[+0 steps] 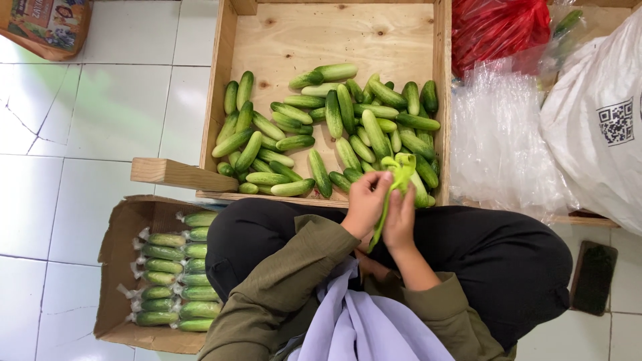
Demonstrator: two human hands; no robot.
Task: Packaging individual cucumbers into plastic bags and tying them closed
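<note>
My left hand (364,204) and my right hand (400,220) are together over my lap, both pinching a light green plastic bag (398,175) that hangs between them. They hover at the near edge of a wooden crate (221,73) holding several loose green cucumbers (334,130). The bag's top rises above my fingers in front of the cucumbers; whether anything is inside it I cannot tell.
A cardboard box (114,267) at lower left holds several cucumbers wrapped in clear plastic (174,274). Clear plastic bags (498,147), a red bag (498,27) and a white sack (602,113) lie to the right. A dark brush (593,277) rests on the white tiled floor.
</note>
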